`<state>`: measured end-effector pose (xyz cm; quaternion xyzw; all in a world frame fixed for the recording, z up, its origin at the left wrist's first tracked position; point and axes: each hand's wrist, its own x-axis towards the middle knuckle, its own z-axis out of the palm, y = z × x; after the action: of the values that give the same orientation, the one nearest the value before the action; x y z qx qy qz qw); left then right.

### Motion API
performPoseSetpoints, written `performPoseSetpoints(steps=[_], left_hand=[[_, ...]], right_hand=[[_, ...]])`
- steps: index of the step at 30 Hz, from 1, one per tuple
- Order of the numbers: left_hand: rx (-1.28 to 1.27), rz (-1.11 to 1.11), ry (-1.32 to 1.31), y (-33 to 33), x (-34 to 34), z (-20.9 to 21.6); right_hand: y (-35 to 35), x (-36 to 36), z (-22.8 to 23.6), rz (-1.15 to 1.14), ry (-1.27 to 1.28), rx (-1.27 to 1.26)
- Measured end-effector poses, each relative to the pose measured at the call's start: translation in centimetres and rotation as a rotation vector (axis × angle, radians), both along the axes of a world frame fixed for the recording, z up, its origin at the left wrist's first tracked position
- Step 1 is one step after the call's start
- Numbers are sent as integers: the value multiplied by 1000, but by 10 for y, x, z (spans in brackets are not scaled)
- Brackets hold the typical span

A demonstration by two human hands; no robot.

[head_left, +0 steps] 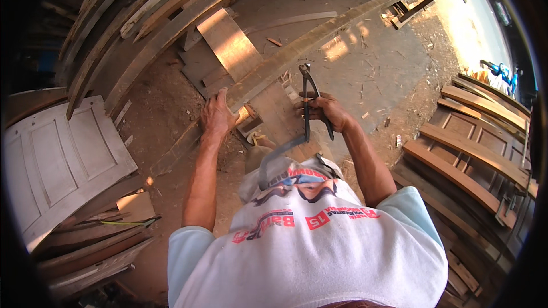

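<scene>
A long wooden beam [297, 51] runs slantwise from beside my left hand to the far right. My left hand [217, 115] grips its near end, with the fingers bent over the wood. In my right hand [328, 111] are black pincers [309, 85], jaws pointing up and away from me. Their two handles stand apart, and the fingers wrap round them. Below the pincers a grey curved strip [282, 153] crosses in front of my shirt; what it is I cannot tell. Between my hands, wooden pieces [279, 114] lie under the beam.
Long boards [154, 34] are stacked at the far left, near a pale panelled door [68, 162]. More planks and a brown panelled door [465, 131] lie at the right. A sunlit plywood piece [229, 43] lies beyond my left hand. Wood scraps litter the floor [371, 63].
</scene>
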<state>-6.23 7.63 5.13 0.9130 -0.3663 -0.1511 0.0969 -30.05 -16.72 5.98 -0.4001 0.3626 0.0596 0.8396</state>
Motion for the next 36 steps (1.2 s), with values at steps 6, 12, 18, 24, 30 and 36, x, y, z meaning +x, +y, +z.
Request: performPoseSetpoints(steps=[6,12,18,24,30,36], left_hand=[[81,50,353,-13,32,27],[-3,-5,580,-15,68,22],[21,96,625,-20,85,31],[16,86,462,-9,87,22],[-84,80,388,-16,66,40],[-257,-22,236,-15,62,27]], right_hand=[[-12,-3,-5,53,10,-11],[-16,-19,-21,56,59,-10],[-23,-44,-32,38,147,52],[-44,-72,-48,97,146,12],[-52,-110,-31,-84,150,-65],[-25,-163,-29,-390,216,-94]])
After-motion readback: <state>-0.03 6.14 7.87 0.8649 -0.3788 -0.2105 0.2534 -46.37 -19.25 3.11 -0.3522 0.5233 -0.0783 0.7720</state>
